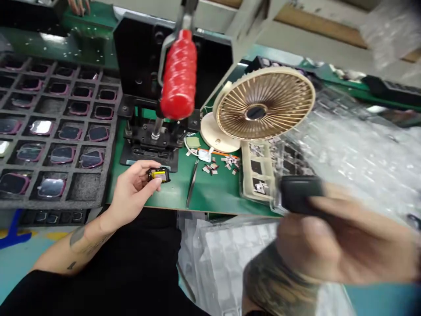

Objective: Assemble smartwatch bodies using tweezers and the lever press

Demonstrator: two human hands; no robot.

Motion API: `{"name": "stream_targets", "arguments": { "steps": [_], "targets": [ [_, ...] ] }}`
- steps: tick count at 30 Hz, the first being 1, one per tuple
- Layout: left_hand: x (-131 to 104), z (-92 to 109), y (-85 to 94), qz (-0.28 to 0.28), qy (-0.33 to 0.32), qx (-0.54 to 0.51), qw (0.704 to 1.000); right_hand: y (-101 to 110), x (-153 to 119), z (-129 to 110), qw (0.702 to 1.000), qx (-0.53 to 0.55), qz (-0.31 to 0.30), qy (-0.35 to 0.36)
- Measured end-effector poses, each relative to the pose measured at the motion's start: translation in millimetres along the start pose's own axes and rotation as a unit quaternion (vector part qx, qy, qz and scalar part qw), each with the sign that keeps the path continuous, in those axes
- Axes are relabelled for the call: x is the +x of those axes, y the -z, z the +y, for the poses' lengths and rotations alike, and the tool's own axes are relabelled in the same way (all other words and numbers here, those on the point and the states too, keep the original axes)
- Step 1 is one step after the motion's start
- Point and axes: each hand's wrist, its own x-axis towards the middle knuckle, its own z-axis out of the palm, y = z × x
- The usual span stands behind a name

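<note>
My left hand (134,186) grips a small black smartwatch case (158,175) between thumb and fingers, a yellow battery-like part showing in it. That case is just above the green bench, in front of a press with a red handle (179,77). On the right, my right hand (329,237) is raised, smeared by motion, its fingers closed on a dark rectangular object (301,193). Blur hides what kind of object it is. Tweezers (192,184) lie on the bench between my hands, near several small loose parts (212,168).
A grey foam tray (85,186) of watches with pinkish frames stands at left. Behind the small parts is a beige fan (263,105). A compartment box (257,169) and bubble wrap (358,145) lie at right. Clear plastic trays (226,250) sit below the bench edge. Another person's hand (79,6) shows at the top.
</note>
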Motion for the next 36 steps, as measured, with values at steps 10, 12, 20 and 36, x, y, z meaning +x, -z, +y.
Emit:
{"name": "stream_targets", "arguments": {
  "steps": [10, 12, 20, 36],
  "targets": [
    [-1.7, -12.1, 13.2, 0.013, 0.017, -0.021, 1.000, -124.0, -46.0, -53.1, 0.931, 0.210, -0.297, 0.017],
    [-0.1, -10.5, 12.9, 0.017, 0.017, -0.040, 0.999, -124.1, -49.1, -55.8, 0.934, 0.204, -0.292, 0.014],
    [-1.8, -6.4, 17.7, -0.016, -0.007, -0.071, 0.997, -121.8, -43.3, -53.3, 0.948, 0.132, -0.276, 0.089],
    [-2.6, -12.2, 16.7, 0.009, -0.059, -0.019, 0.998, -129.8, -49.9, -44.6, 0.920, 0.221, -0.321, -0.043]
  ]
}}
